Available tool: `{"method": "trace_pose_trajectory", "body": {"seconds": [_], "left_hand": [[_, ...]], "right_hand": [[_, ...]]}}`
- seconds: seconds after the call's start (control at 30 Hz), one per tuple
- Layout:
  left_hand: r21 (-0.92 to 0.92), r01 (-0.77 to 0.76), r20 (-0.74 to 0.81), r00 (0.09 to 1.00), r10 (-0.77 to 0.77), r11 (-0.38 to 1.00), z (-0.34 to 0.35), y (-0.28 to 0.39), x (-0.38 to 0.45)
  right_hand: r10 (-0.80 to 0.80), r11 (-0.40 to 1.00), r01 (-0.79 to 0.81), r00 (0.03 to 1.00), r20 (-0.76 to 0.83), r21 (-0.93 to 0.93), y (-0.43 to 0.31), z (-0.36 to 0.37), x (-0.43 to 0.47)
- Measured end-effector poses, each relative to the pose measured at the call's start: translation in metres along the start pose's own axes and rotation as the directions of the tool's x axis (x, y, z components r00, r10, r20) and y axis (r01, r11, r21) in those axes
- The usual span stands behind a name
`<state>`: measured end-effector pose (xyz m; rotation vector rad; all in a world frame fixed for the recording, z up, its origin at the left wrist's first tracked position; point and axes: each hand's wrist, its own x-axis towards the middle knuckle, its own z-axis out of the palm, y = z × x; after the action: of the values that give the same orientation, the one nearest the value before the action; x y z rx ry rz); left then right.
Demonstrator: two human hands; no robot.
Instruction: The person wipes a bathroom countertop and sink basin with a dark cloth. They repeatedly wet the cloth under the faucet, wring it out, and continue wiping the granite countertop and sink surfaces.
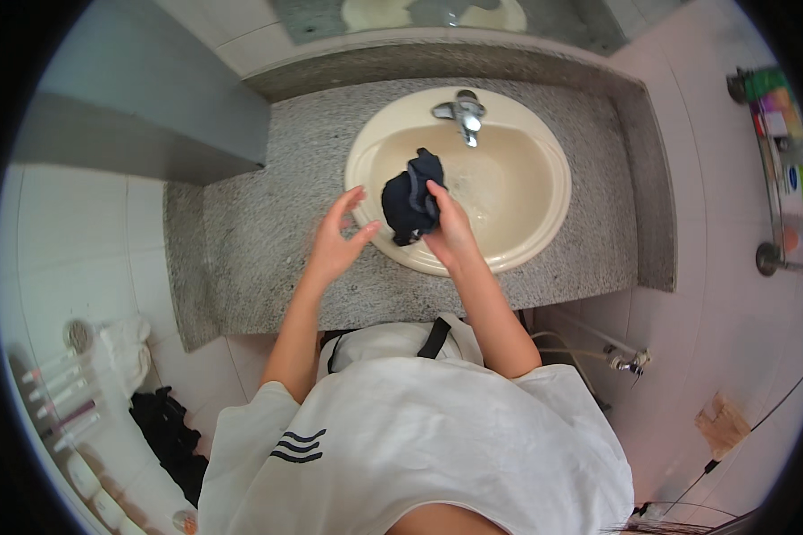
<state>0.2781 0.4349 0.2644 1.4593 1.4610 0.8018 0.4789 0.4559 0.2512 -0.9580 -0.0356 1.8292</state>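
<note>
A bunched dark cloth is gripped in my right hand over the left part of an oval cream washbasin. The thumb lies on top of the cloth. Just left of the cloth, at the basin's left rim, my left hand is held with fingers and thumb apart and nothing between them. A chrome single-lever faucet stands at the back of the basin, its spout pointing towards me. The basin's bottom looks wet around the middle. Part of the cloth is hidden by my right hand.
The basin sits in a grey speckled stone counter with a raised back edge. A grey cabinet rises at the left. Toiletries fill a wall shelf at the right. Black cloth and white cloth hang at the lower left.
</note>
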Motion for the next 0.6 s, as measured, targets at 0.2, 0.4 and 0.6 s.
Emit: {"method": "trace_pose_trajectory", "body": {"seconds": [0.2,0.4,0.6], "left_hand": [[-0.387,-0.1,-0.439,0.894,-0.088,0.916,-0.044,-0.005,-0.028],[-0.323,-0.286,-0.568,0.821,0.057,0.902,-0.112,-0.024,-0.06],[-0.349,-0.278,-0.169,0.958,0.231,0.895,-0.207,0.004,-0.081]], "right_hand": [[0.073,0.954,0.0,0.969,0.235,-0.298,0.068,0.091,-0.028],[0.034,0.434,0.463,0.849,0.528,-0.773,0.121,0.127,-0.03],[-0.159,0.186,0.827,0.558,0.815,-0.53,0.124,0.169,-0.009]]}}
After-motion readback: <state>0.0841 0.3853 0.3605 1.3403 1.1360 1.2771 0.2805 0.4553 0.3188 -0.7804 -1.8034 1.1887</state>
